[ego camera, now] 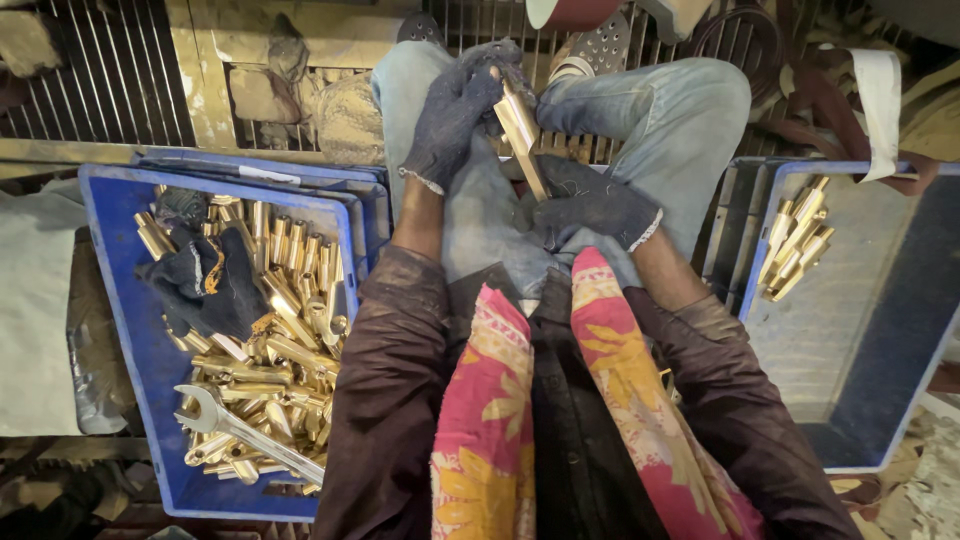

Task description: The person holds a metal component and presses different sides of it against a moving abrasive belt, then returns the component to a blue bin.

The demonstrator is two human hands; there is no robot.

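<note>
Both my hands wear dark knit gloves and hold one long brass piece (521, 135) over my lap. My left hand (455, 110) grips its upper end. My right hand (590, 205) holds its lower end, near my jeans. A pink and yellow flowered scarf (500, 400) hangs from my neck over a dark jacket.
A blue crate (120, 330) on my left is filled with several brass parts (280, 330), a steel spanner (235, 430) and a dark spare glove (205, 285). A second blue crate (880, 340) on my right holds a small pile of brass parts (797, 240). A metal grate lies ahead.
</note>
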